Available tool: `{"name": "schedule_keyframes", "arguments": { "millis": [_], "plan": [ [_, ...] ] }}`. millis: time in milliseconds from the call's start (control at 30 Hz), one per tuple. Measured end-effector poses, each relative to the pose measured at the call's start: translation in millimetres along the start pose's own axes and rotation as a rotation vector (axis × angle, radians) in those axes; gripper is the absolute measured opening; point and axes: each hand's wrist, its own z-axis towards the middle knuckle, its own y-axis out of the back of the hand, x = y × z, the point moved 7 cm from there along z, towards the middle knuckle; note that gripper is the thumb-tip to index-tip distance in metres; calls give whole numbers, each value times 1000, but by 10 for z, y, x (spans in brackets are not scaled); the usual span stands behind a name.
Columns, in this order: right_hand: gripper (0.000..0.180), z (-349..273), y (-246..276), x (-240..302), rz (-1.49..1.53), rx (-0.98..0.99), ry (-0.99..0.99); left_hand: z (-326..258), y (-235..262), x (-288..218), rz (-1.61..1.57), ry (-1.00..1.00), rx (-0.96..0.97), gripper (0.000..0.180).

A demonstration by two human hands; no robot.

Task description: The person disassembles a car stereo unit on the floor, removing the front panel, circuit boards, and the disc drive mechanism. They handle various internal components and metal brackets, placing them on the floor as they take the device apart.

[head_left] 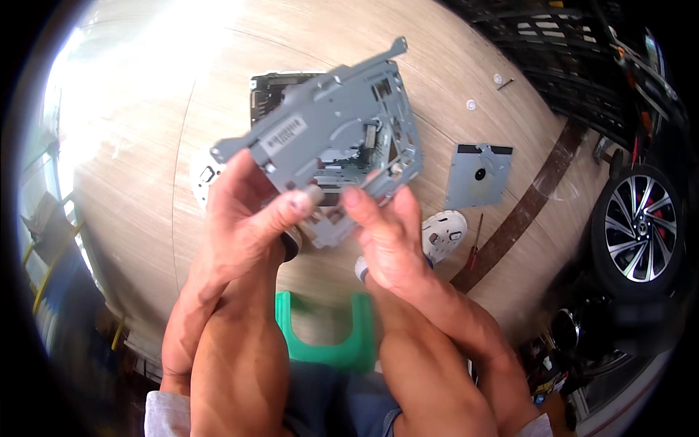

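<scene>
A grey metal disc-drive chassis point(313, 116) with cut-outs, bracket ears and a white label is held up tilted in front of me. My left hand point(251, 211) grips its lower left edge, thumb on the near side. At the lower right edge, my right hand point(386, 226) pinches it between thumb and fingers. Behind and below the chassis a dark open electronics housing point(280, 87) sits on the floor, partly hidden by it. To the right lies a flat grey metal cover plate point(477, 175) with a dark round hole and a black strip.
A red-handled screwdriver point(475, 247) lies beside my right white clog point(444, 237). Two small white discs point(471, 105) and a thin dark piece point(506, 84) are farther off. A green plastic stool point(331, 353) is beneath me. A car wheel point(641, 226) stands at the right.
</scene>
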Motion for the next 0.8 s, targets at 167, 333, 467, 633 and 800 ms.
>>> {"name": "schedule_keyframes", "arguments": {
  "millis": [167,333,467,633,800],
  "plan": [
    [50,148,-273,36,90,107,94,73,149,-39,18,-14,0,53],
    [50,73,-200,-229,-63,59,-20,104,576,-54,28,-79,5,39],
    [50,-65,-294,-425,-468,379,-181,35,1036,-129,-126,-105,-21,42],
    [46,11,-295,-116,-726,527,-74,23,1271,-209,-185,-121,-3,48],
    [50,116,106,487,-824,249,131,-99,1350,-245,-148,-127,-22,48]
  ]
}}
